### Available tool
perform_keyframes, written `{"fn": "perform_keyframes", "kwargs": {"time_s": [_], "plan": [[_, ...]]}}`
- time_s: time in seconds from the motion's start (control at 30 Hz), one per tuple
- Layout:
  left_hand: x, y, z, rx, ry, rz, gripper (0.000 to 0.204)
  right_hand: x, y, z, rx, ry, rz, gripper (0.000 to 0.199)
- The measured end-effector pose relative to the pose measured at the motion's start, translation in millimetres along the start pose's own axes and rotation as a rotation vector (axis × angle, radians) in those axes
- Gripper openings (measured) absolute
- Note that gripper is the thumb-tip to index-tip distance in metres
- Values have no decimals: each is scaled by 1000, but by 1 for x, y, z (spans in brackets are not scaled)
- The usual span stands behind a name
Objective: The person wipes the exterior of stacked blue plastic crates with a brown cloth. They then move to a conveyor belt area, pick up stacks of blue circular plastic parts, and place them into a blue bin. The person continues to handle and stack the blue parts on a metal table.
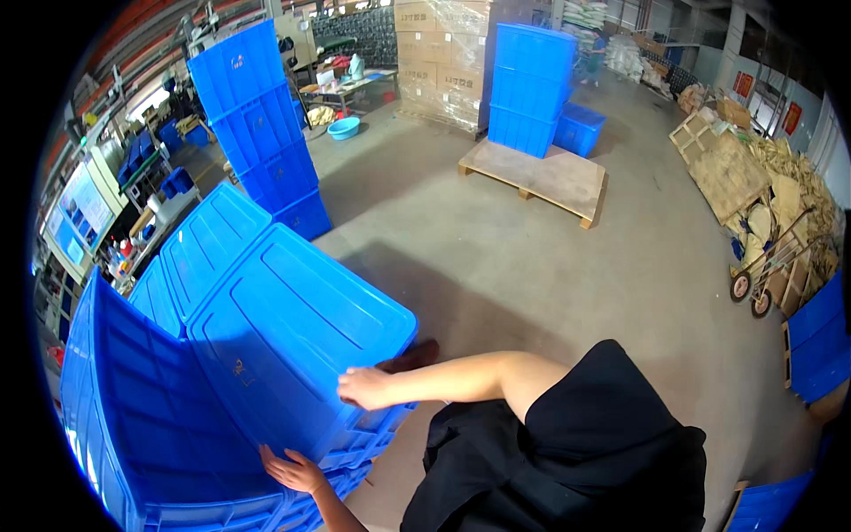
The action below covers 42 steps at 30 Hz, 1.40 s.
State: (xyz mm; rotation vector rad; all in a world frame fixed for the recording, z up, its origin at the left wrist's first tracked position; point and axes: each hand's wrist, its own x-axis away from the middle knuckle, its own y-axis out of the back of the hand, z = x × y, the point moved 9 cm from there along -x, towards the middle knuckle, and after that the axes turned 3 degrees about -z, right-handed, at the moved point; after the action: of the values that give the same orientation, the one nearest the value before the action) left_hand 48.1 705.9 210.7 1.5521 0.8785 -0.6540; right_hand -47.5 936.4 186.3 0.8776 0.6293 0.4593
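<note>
A blue plastic lid [301, 310] covers a large blue bin in front of me on the left. My right hand [365, 388] is at the lid's near edge, fingers curled against it. Lower down, my left hand [294, 470] rests with fingers apart near the lid's near left corner, where it meets another blue bin [168, 426]. That bin's ribbed wall rises at the left. The undersides of both hands are hidden.
More lidded bins [208, 239] adjoin behind, beside a tall stack of blue bins [261, 124]. Farther off, a wooden pallet [541, 177] carries stacked blue bins [530, 89]. Wrapped cartons [441, 62] stand behind it. At right are a hand truck [767, 275] and piled sacks [798, 177].
</note>
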Motion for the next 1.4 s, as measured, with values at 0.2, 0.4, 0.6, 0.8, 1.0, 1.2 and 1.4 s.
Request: {"fn": "perform_keyframes", "kwargs": {"time_s": [0.2, 0.4, 0.6, 0.8, 1.0, 1.2, 1.4], "plan": [[4, -6, 10, 9, -17, -5, 39, -83, 35, -1, -655, -324, -67, 22], [3, -8, 5, -5, -16, -27, 39, -127, 238, 68, -841, 59, -650, 20], [4, -5, 4, 28, 2, -28, 37, -50, 286, 78, -408, 353, -941, 28], [3, -7, 10, 108, 52, 0, 35, -3, 133, -22, -115, 20, -112, 16], [-9, -6, 2, 67, 62, 20, 34, -71, 62, -64, 167, 6, -51, 56], [-13, -6, -1, 32, 88, 42, 34, -143, 3, -154, 251, -24, 94, 67], [-19, -15, -6, 30, 109, 138, 35, -260, -8, -183, 109, 321, 148, 72]]}}
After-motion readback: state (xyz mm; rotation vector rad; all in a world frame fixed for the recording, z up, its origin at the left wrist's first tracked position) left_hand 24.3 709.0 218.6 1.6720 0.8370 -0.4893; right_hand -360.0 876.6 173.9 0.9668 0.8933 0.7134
